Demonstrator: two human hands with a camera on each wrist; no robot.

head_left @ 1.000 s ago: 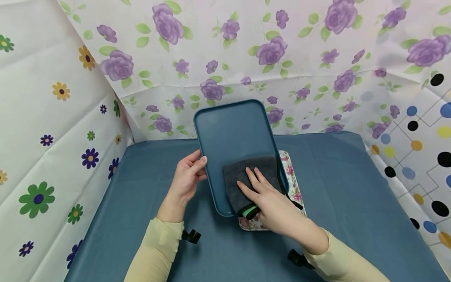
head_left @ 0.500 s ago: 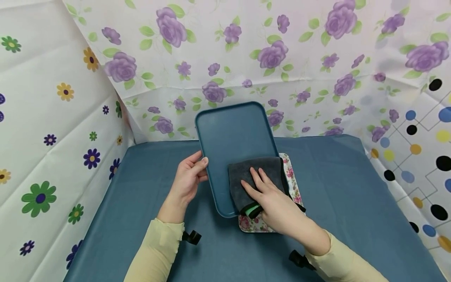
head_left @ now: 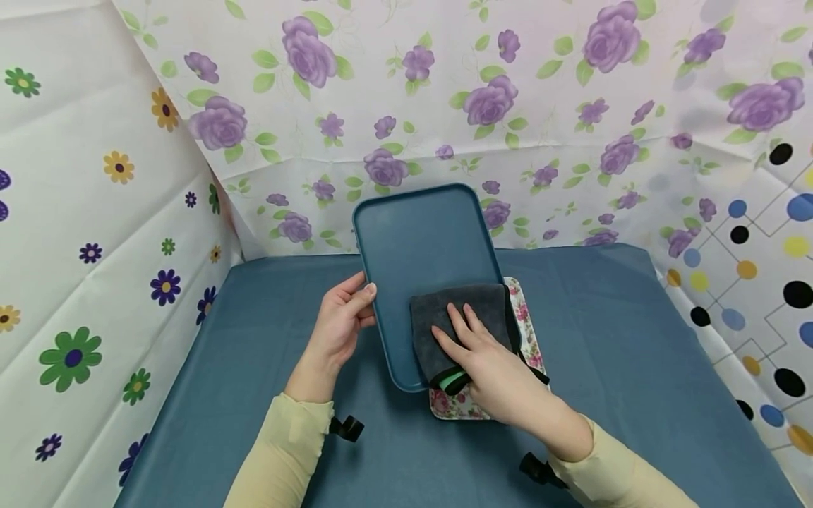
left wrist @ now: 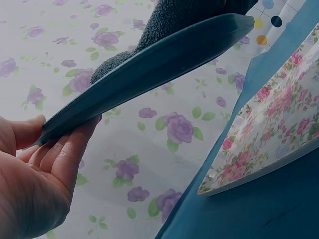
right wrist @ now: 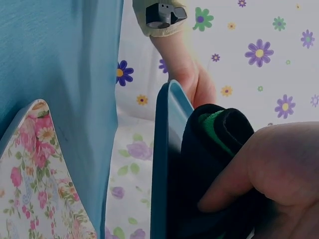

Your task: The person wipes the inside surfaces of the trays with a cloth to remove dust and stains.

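Note:
My left hand [head_left: 336,317] grips the left edge of a blue rectangular tray [head_left: 419,240], thumb on the front and fingers behind. The tray is raised and tilted above the table, as the left wrist view shows. A folded dark grey cloth [head_left: 427,328] with black edging and a green inner layer lies against the tray's lower right part. My right hand [head_left: 498,370] presses on this cloth, with its visible fingers spread and nearly straight. In the right wrist view the thumb [right wrist: 229,184] also touches the cloth. The tray's lower right corner is hidden by cloth and hand.
Beneath the tray, a white floral-patterned board or tray [head_left: 528,324] lies on the blue-covered table [head_left: 610,324]. Flowered sheets [head_left: 406,85] stand behind and at the left; a dotted sheet [head_left: 749,317] hangs at the right. Black wrist cameras sit near both sleeves.
My right hand and the cloth have slid slightly right across the tray, then shifted back a very little. The left hand keeps its grip on the tray, which has hardly moved.

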